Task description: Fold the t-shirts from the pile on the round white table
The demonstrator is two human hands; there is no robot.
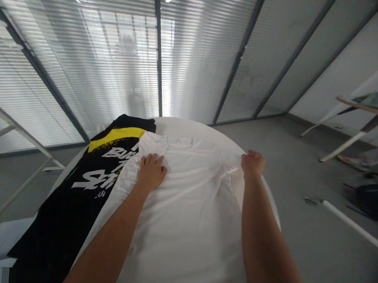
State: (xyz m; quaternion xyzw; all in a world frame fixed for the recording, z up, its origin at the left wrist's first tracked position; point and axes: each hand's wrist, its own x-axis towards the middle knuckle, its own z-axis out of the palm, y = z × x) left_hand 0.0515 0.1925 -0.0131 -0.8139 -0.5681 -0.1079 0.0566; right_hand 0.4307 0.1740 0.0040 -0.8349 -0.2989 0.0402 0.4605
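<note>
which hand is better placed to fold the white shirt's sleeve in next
Right, probably. The right hand already pinches the white shirt at its sleeve edge, while the left hand lies flat near the collar, pinning the fabric.

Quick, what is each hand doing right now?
Left hand: open, flat on the white T-shirt.
Right hand: closed, pinching the white T-shirt at its sleeve edge.

Two bare forearms enter from the lower edge of the view, with no sleeve, watch, bracelet or ring showing on either. The left hand (pixel 150 171) shows its back, with short, unpainted nails. The right hand (pixel 253 163) also shows short, plain nails on its fingertips.
</note>
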